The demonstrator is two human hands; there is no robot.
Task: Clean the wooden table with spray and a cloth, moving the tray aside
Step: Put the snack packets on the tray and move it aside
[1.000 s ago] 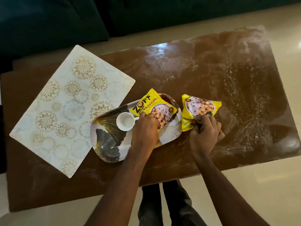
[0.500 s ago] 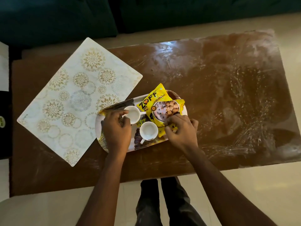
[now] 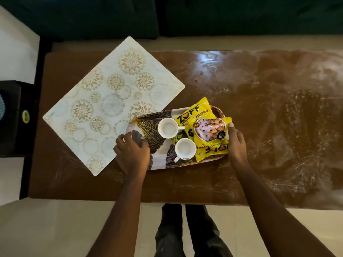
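Note:
A patterned oval tray (image 3: 148,125) lies on the brown wooden table (image 3: 259,112), partly over a placemat. It carries two white cups (image 3: 168,127) (image 3: 185,149) and two yellow snack packets (image 3: 210,133). My left hand (image 3: 132,152) grips the tray's left end, fingers curled over its rim. At the tray's right end my right hand (image 3: 236,145) holds the rim, its thumb touching the upper packet's corner. The table surface to the right shows smeared streaks. No spray bottle or cloth is in view.
A cream placemat (image 3: 104,101) with gold floral circles lies diagonally on the table's left half. A dark sofa (image 3: 167,15) runs along the far side. A dark box (image 3: 16,117) stands left of the table. My legs (image 3: 185,230) are at the near edge.
The second packet went from the table onto the tray, and a second cup now stands there. Both hands moved outward to the tray's two ends.

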